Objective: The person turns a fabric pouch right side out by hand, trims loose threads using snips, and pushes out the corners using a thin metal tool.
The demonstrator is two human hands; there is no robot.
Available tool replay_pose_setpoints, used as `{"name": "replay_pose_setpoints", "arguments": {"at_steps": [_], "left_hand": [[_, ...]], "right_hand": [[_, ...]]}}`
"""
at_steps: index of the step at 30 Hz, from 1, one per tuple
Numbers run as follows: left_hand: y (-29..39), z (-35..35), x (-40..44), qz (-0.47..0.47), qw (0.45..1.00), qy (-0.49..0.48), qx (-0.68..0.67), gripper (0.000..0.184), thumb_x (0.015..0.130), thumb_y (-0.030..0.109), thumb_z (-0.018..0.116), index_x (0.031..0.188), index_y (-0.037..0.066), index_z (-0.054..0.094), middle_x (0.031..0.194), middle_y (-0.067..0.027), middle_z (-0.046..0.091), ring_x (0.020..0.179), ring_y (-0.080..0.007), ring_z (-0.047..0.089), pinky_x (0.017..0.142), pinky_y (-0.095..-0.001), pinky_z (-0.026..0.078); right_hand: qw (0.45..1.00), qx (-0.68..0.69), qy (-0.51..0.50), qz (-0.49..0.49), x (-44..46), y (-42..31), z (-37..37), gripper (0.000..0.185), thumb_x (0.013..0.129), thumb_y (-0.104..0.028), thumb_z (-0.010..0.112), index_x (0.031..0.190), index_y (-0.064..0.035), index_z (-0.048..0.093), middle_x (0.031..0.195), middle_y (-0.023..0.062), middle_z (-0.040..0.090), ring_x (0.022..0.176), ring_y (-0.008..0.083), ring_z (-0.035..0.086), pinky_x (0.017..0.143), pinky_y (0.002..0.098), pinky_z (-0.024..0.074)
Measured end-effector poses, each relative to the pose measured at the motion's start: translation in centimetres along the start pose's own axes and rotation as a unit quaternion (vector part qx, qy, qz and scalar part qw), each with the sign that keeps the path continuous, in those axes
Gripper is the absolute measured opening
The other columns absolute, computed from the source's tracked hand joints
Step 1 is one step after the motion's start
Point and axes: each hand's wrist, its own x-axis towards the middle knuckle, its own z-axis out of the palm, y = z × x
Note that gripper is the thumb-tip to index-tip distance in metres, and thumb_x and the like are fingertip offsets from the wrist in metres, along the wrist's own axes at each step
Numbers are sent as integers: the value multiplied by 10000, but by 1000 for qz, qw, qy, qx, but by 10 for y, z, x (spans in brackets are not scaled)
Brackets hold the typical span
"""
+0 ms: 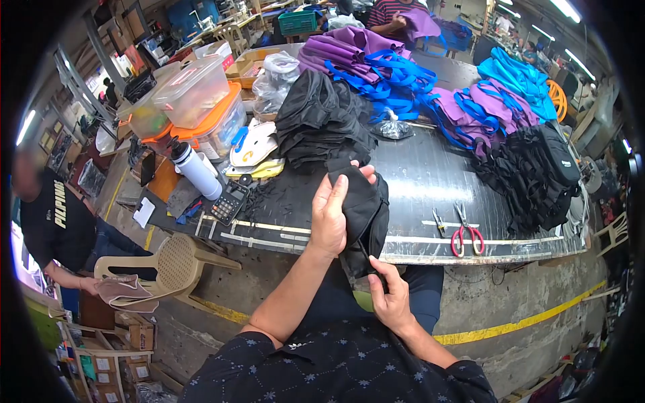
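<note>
Taking our black cloth pouch as the hub of the dial, we have the long dark table (418,176) stretching across from 9 o'clock to 3. A person (59,225) in a black shirt stands well apart at 9 o'clock, and a beige plastic chair (176,262) sits nearer, between 8 and 9. On the tabletop we see a purple fabric heap (349,47) with blue straps at 12 o'clock, a crumpled black fabric pile (316,114) at 11, stacked clear bins (191,91) at 10 and black bags (534,174) between 2 and 3.

The black cloth pouch (363,209) itself is held up at the table's near edge. Our left hand (327,221) grips its upper end, thumb in front; our right hand (392,299), at 5 o'clock, pinches the lower edge between thumb and forefinger.

Smaller still, we find a pale bottle (201,174) between 9 and 10, a calculator (230,203) beside it at 9, red-handled scissors (463,224) at 3 and, just left of those, little snips (439,221).
</note>
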Motion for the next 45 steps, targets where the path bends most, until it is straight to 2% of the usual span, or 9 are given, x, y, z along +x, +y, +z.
{"name": "replay_pose_setpoints", "arguments": {"at_steps": [4,12,21,24,26,28,30,40,45], "left_hand": [[10,-7,4,-33,998,-5,-52,601,1146,425,269,1486,-36,449,1417,-251,608,1316,-342,602,1127,-465,482],[12,-9,0,-50,998,-14,-32,634,1140,458,258,1471,-39,470,1418,-247,612,1317,-345,603,1138,-465,471],[11,-1,-6,1,1000,-23,20,409,1118,278,492,1393,-20,543,1231,-225,713,1094,-267,720,966,-408,587],[9,-3,-7,-2,999,-41,34,391,1122,276,479,1376,-14,551,1206,-218,721,1077,-261,721,964,-405,587],[8,0,-7,0,999,-42,33,351,1120,269,484,1321,-4,575,1157,-209,736,1039,-254,731,955,-406,595],[7,-3,-6,7,998,-46,42,335,1113,269,505,1291,-2,590,1145,-210,740,1024,-251,736,946,-397,600],[12,-6,-5,-26,996,-62,58,324,1111,262,512,1282,-1,596,1140,-208,742,1018,-250,738,943,-393,602],[13,3,-1,5,998,-60,13,371,1119,260,504,1374,-4,558,1219,-214,718,1111,-243,707,974,-372,578],[10,3,-4,15,997,-74,23,386,1119,248,495,1414,0,520,1274,-234,689,1146,-279,698,993,-413,580]], "right_hand": [[985,135,-4,111,-21,13,3,313,1027,-17,607,1337,24,610,1031,76,710,913,112,663,807,264,519],[972,200,-35,120,-16,14,-2,316,1069,-53,559,1378,7,569,856,-27,572,744,28,483,661,217,409],[950,272,-49,143,-13,17,-2,327,1091,-60,522,1415,-22,530,798,-51,517,668,20,415,601,199,345],[893,409,-75,172,-11,16,-3,333,1091,-66,525,1422,-35,514,781,-30,517,639,32,424,561,204,345],[916,364,-70,153,-12,18,-3,332,1071,-82,576,1399,-34,551,775,17,568,635,67,494,558,227,406],[997,67,-37,31,-2,17,-13,311,1025,-70,644,1327,2,624,904,90,708,737,136,650,670,274,526],[1000,3,-29,0,8,11,-27,297,980,-46,689,1267,27,665,1108,152,759,911,211,740,810,303,565],[985,-85,44,-147,6,21,-16,358,893,26,712,1249,17,682,846,150,686,666,265,651,609,336,504],[998,46,0,-51,-1,27,-17,307,983,-7,653,1289,20,654,870,91,683,668,159,618,606,293,487]]}}
